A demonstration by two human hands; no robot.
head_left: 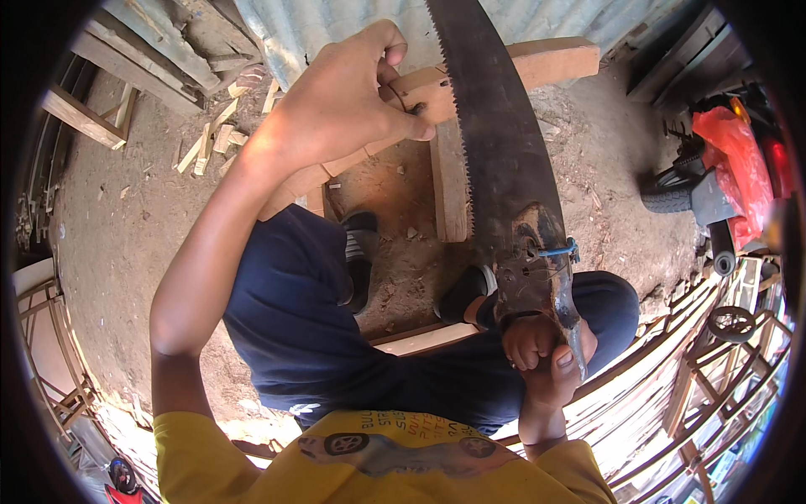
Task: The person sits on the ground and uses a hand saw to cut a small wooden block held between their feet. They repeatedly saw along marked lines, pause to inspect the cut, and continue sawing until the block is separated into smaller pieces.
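My right hand point(541, 353) is wrapped around the worn wooden handle of a handsaw point(508, 143). Its broad dark blade points away from me, teeth facing left, and a blue tie is fastened near the handle. The blade crosses over a long wooden beam point(554, 64) that slants from my left thigh up to the far right. My left hand point(348, 101) grips this beam just left of the blade, thumb on the near side. Dark marks or notches show on the wood beside the thumb. Whether the teeth touch the wood, I cannot tell.
Below the beam, an upright timber piece point(450, 181) stands between my feet. Wood offcuts point(210, 143) lie on the dirt floor at the left. Corrugated metal sheeting point(336, 25) rises behind. At the right are a red plastic bag point(732, 160) and a wheel point(672, 189).
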